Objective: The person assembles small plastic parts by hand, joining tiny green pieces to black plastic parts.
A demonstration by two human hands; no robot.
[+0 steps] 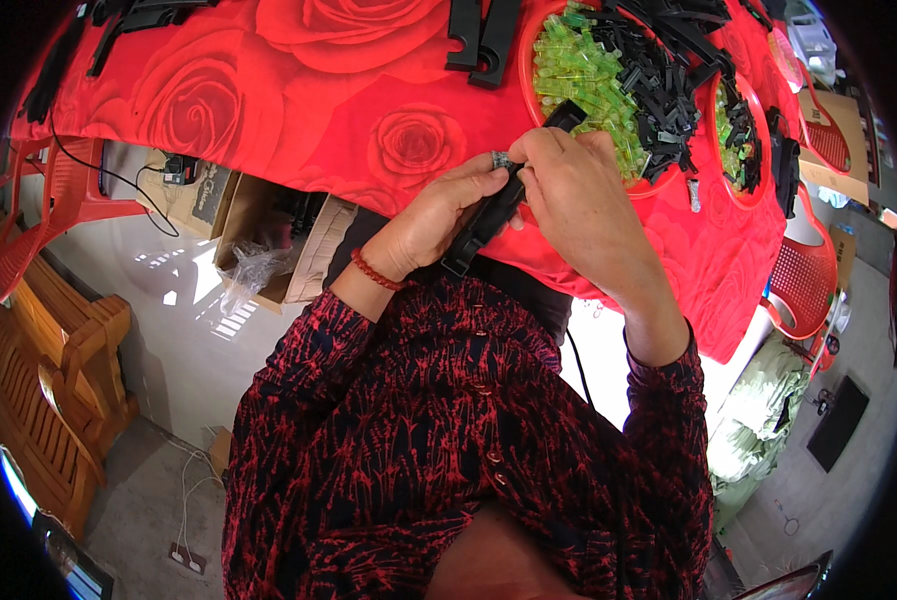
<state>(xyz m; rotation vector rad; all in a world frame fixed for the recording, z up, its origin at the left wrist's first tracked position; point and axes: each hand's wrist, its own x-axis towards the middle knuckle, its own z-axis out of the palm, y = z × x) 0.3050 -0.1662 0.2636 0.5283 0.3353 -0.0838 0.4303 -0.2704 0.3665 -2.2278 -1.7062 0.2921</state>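
Note:
Between my two hands, over the table's front edge, a long black plastic part (483,225) is held at a slant. My left hand (446,208) is closed round its middle, with the thumb along its upper side. My right hand (573,185) bends over the far end, fingertips pressed together against the part; whether they also pinch something small is hidden. Just beyond my right hand stands a red tray (534,95) with green-yellow translucent pieces (580,70) on one side and small black pieces (658,90) on the other.
A red rose-patterned cloth (308,110) covers the table. More long black parts (483,40) lie at the far side. A smaller red tray (763,180) sits at the right. Red chairs (808,275), a cardboard box (253,225) and a wooden bench (48,390) stand around.

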